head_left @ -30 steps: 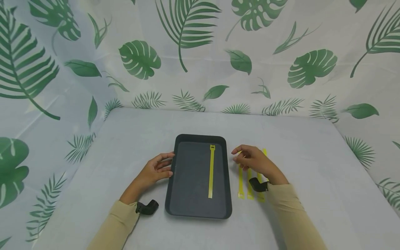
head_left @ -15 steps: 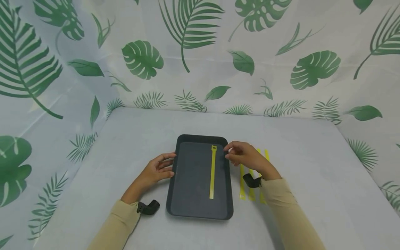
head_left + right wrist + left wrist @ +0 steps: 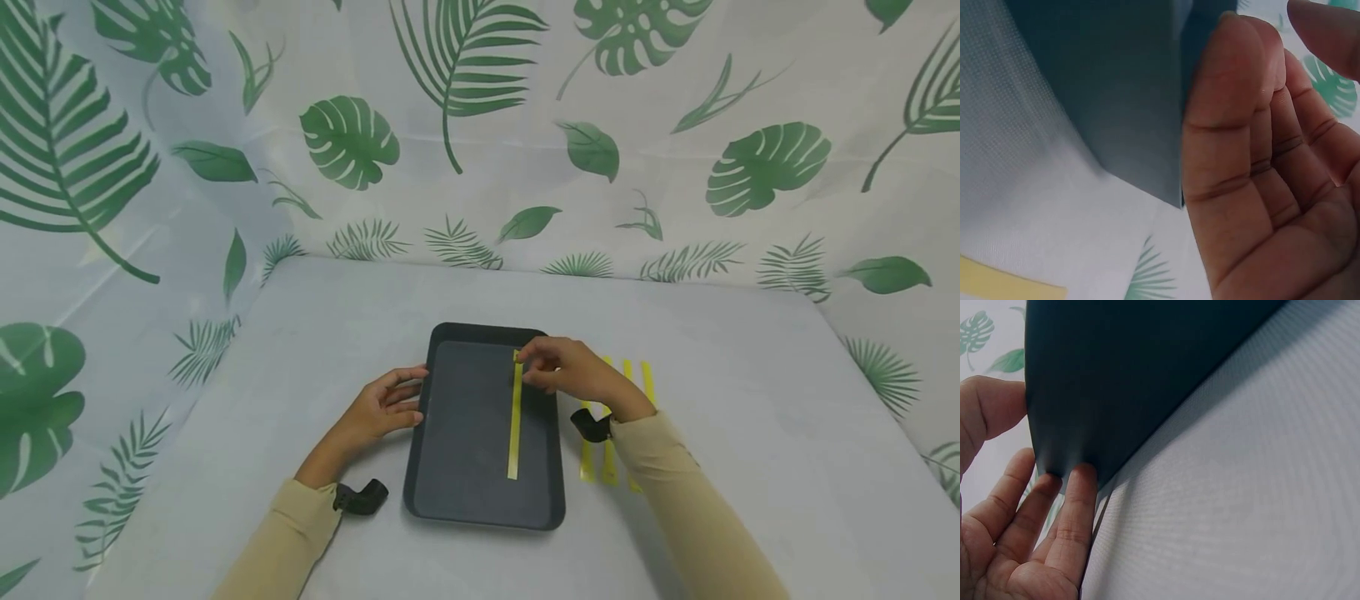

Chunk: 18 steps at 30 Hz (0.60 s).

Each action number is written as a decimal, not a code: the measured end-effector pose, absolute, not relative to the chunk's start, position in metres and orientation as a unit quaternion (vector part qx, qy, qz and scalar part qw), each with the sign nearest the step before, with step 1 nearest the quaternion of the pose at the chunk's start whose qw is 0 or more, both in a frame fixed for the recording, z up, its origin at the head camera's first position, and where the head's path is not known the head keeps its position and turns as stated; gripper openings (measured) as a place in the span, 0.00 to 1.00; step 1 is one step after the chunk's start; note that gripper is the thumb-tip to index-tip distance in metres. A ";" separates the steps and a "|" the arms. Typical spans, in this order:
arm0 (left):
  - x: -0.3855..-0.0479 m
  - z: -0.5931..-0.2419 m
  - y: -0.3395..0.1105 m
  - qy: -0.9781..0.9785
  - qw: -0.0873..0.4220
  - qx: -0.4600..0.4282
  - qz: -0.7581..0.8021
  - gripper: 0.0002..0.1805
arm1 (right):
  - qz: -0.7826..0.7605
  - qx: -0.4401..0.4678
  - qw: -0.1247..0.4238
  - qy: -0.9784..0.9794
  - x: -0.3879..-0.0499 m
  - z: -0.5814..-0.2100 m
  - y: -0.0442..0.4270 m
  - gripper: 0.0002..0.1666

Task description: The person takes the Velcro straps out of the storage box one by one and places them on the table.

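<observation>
A dark grey rectangular tray [image 3: 465, 433] lies on the white table, with one flat yellow strap [image 3: 515, 425] lengthwise inside it. The strap has a slotted head at its far end, now partly covered by my right fingers. My left hand [image 3: 384, 407] rests its fingertips against the tray's left side; in the left wrist view the fingers [image 3: 1072, 531] touch its outer wall. My right hand [image 3: 573, 371] hovers over the tray's right rim, fingers loosely bent. In the right wrist view thumb and fingers stand apart, with nothing seen between them.
Several more yellow straps [image 3: 587, 462] lie side by side on the table right of the tray, partly under my right forearm. A white backdrop with green leaves [image 3: 350, 142] rises behind and beside the table [image 3: 360, 308].
My right hand has moved left from above the table straps, across the tray's right rim, to the head of the strap inside. My left hand stays at the tray's side.
</observation>
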<state>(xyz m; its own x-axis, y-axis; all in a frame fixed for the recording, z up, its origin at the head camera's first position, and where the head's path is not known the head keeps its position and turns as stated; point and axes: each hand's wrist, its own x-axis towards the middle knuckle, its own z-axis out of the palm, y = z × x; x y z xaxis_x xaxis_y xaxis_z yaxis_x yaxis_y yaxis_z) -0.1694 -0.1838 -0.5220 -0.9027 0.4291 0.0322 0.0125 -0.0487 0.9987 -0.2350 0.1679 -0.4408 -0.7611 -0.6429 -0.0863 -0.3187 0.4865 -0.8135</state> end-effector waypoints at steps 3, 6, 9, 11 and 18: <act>-0.169 -0.522 -0.184 0.672 0.149 0.165 0.706 0.38 | -0.400 -0.297 0.199 0.844 -0.238 -0.443 0.164 0.15; -0.169 -0.522 -0.185 0.670 0.150 0.164 0.708 0.38 | -0.385 -0.311 0.201 0.845 -0.242 -0.444 0.158 0.13; -0.169 -0.522 -0.185 0.669 0.149 0.165 0.709 0.38 | -0.377 -0.333 0.208 0.839 -0.248 -0.443 0.152 0.11; -0.169 -0.521 -0.185 0.667 0.148 0.165 0.711 0.38 | -0.370 -0.346 0.219 0.834 -0.252 -0.443 0.149 0.10; -0.170 -0.522 -0.184 0.667 0.147 0.166 0.711 0.37 | -0.331 -0.372 0.256 0.828 -0.260 -0.443 0.142 0.10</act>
<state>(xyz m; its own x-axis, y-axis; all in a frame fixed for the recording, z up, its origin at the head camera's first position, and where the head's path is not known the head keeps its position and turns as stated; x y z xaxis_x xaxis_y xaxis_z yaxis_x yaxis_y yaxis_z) -0.1702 -0.1835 -0.5222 -0.9016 0.4309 0.0391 0.0115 -0.0665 0.9977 -0.2604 0.1424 -0.4434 -0.5921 -0.7860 -0.1777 -0.4467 0.5037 -0.7394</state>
